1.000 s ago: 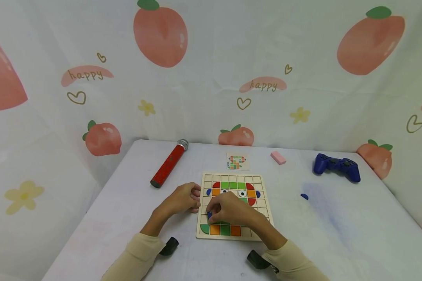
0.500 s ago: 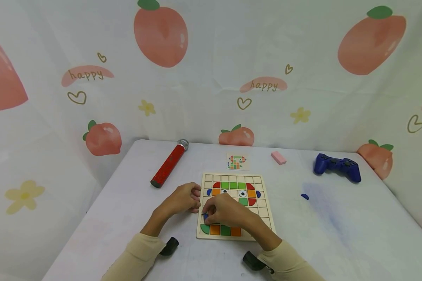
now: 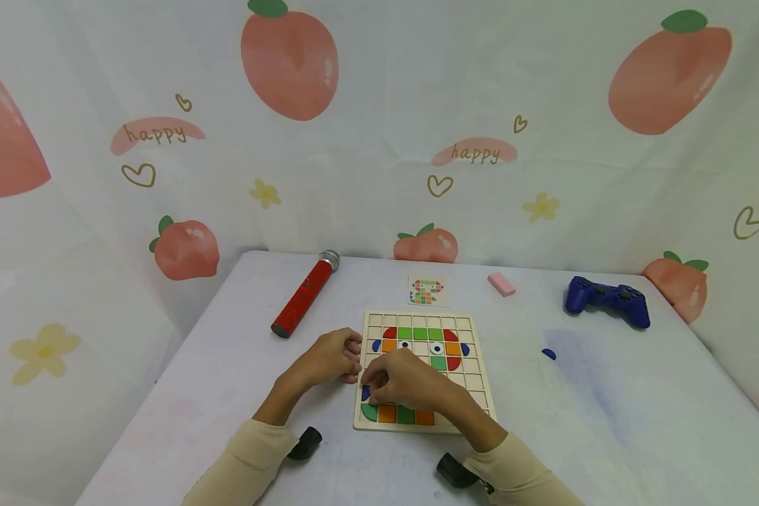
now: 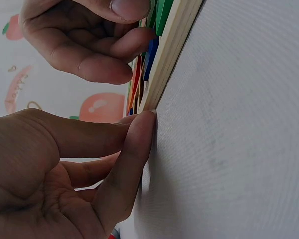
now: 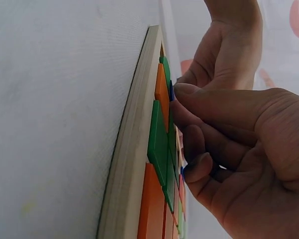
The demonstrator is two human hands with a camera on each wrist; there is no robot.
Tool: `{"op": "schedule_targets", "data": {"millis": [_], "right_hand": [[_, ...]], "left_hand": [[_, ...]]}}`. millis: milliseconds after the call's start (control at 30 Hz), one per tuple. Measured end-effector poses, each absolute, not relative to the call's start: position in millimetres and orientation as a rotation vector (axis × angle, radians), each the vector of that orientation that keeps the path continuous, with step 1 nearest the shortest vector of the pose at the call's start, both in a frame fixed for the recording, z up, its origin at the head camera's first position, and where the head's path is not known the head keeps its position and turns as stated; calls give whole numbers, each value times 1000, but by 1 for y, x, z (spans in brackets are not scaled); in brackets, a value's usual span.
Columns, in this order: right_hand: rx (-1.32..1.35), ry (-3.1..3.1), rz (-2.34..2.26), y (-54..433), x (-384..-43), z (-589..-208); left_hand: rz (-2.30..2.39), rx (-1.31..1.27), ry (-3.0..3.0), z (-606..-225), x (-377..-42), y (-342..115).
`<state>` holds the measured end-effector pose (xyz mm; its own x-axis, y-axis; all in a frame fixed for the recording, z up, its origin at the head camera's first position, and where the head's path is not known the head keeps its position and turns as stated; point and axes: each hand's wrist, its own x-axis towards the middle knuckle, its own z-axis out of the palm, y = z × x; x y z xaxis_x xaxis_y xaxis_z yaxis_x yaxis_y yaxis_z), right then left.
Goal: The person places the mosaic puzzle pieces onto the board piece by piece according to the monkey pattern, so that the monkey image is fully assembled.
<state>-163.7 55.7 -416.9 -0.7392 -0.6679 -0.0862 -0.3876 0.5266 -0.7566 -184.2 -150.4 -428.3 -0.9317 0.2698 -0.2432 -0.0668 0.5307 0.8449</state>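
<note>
A square wooden grid board (image 3: 477, 379) lies on the table with red, orange, green and blue tiles and two eye tiles set in it. My right hand (image 3: 401, 379) leans over its lower left part, with thumb and fingers pinching a blue half-round tile (image 3: 365, 393) in the left column. Just below that tile sits a green quarter-round tile (image 3: 370, 412). My left hand (image 3: 332, 358) is at the board's left edge; in the left wrist view its curled thumb and finger (image 4: 139, 132) hold the edge. The right hand hides some middle cells.
Behind the board lies a small pattern card (image 3: 427, 291), with a pink block (image 3: 501, 284) to its right. A red microphone (image 3: 305, 295) lies at the back left. On the right are a blue game controller (image 3: 607, 302) and another blue half-round tile (image 3: 549, 354).
My right hand has moved slightly left with the blue half-round tile, bringing it over the left column above the green quarter-round tile. The left hand has stayed at the board's edge.
</note>
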Motion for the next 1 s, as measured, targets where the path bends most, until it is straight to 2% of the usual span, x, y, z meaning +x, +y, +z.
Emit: {"op": "schedule_targets", "data": {"millis": [400, 1000], "right_hand": [[-870, 2428, -1078, 80, -169, -416], [-706, 2621, -1094, 174, -188, -401]], "left_hand": [[1343, 173, 2441, -426, -183, -150], [1312, 176, 2494, -425, -182, -149]]}}
